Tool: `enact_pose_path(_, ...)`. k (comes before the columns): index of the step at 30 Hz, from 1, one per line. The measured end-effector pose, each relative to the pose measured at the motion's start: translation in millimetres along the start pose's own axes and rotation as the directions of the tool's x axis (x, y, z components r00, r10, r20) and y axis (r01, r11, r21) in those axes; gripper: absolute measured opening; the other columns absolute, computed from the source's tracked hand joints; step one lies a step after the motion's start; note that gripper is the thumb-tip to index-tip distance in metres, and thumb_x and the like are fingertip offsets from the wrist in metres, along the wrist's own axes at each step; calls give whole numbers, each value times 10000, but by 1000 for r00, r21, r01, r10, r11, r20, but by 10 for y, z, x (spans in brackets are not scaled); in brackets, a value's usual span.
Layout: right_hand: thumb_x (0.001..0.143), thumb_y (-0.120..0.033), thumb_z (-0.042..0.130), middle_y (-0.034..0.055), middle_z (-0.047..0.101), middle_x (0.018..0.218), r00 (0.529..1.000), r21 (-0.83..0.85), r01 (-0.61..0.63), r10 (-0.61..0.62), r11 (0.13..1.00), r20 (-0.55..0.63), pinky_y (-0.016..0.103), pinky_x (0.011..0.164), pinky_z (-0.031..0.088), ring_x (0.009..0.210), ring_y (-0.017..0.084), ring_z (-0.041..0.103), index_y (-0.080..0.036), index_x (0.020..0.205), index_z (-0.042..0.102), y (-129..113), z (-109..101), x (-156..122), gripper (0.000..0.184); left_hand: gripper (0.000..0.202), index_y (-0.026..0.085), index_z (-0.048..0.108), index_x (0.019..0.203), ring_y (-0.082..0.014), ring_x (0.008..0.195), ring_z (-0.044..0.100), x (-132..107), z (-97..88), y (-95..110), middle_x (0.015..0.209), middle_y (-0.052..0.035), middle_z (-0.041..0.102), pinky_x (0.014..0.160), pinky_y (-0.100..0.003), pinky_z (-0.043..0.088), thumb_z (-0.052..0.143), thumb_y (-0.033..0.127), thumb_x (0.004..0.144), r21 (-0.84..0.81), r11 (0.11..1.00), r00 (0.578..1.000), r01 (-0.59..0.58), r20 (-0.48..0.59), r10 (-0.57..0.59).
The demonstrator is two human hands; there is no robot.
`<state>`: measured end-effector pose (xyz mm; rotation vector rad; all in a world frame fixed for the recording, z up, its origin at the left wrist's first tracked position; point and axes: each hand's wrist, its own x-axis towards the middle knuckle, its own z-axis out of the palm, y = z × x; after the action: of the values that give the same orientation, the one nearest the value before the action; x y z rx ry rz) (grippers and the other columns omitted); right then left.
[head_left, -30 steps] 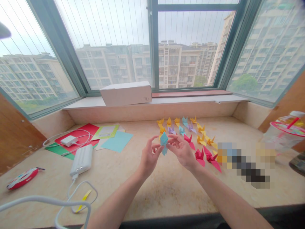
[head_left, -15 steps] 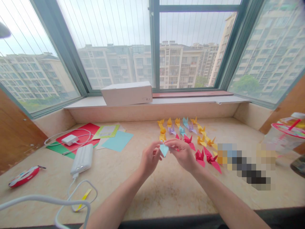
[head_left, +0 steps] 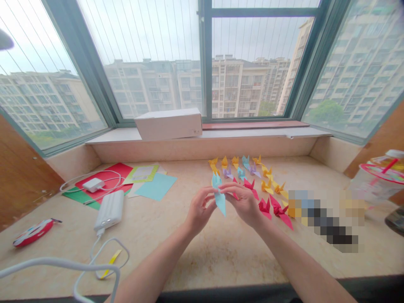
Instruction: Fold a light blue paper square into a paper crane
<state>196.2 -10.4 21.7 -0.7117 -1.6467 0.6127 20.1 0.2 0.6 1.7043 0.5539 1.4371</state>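
A light blue folded-paper crane [head_left: 221,204] is pinched between my two hands above the table. Its upper part points away from me and a long tapered flap points towards me. My left hand [head_left: 202,208] grips it from the left with thumb and fingertips. From the right, my right hand [head_left: 242,201] holds it, fingers closed at its middle. Just beyond and to the right stand several finished paper cranes: yellow ones [head_left: 267,186], red ones [head_left: 279,210], purple ones [head_left: 253,170] and blue ones [head_left: 245,161]. My hands hide part of this group.
Left lie sheets of coloured paper [head_left: 157,187], a white charger [head_left: 93,184], a white power bank [head_left: 109,210] with cables and a red-and-white cutter [head_left: 34,232]. A white box [head_left: 168,124] rests on the sill. A plastic cup [head_left: 375,181] stands right, near a blurred-out patch.
The blue paper crane has turned in my fingers; its upper part now rises above them and the near flap looks longer. Both hands stay in nearly the same place.
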Motion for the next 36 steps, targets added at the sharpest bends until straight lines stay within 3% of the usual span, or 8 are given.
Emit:
enact_pose_path(8,874,-310,664,79,645,1181,998,-120,-26,20,992,-54,424,1064,396,1207,232,546,-244,875,727,-129,71,-13,91,101,188,690,924,-197,986,631,-3,9,72,1029,-77,638,838,-321,540,630,262,889,23,1000,998,11,-63,-10)
enact_pose_path(17,837,-412,691,93,654,1055,965,124,-239,249,963,-77,376,917,488,1020,221,630,-198,779,733,-93,177,-19,226,225,154,648,767,-160,790,638,11,45,132,828,-59,665,717,-265,519,627,345,885,175,983,985,49,-171,-19)
enact_pose_path(20,805,-426,720,86,664,1019,947,223,-275,304,935,-107,355,853,520,962,212,648,-194,810,706,-49,228,-21,233,229,157,643,780,-160,774,637,9,59,131,794,-47,669,717,-266,520,624,361,882,195,977,982,87,-181,-51)
enact_pose_path(24,747,-377,785,47,684,932,932,411,-235,324,881,-160,347,769,563,831,187,672,-230,923,615,0,288,-18,285,198,170,612,832,-146,723,646,6,92,120,756,-20,663,701,-265,525,652,361,862,118,984,977,134,-183,-111)
enact_pose_path(30,741,-385,783,48,691,911,919,396,-260,351,881,-179,345,753,588,848,198,684,-234,1036,595,46,300,-30,381,410,224,470,1113,-141,710,674,31,118,115,809,17,666,716,-280,539,720,343,811,-72,981,956,181,-223,-193)
enact_pose_path(33,727,-407,786,62,698,985,907,409,-305,394,860,-153,361,801,581,895,207,688,-220,1168,598,55,275,-23,515,372,205,518,1118,-145,731,679,47,102,99,824,0,668,726,-282,546,703,340,825,-54,980,959,192,-200,-199)
enact_pose_path(36,729,-449,769,75,726,971,895,377,-364,432,852,-111,380,820,571,913,227,690,-192,1133,654,27,234,5,493,316,187,568,1060,-152,745,682,53,89,68,831,-13,684,736,-293,554,704,345,822,-35,976,962,214,-168,-217)
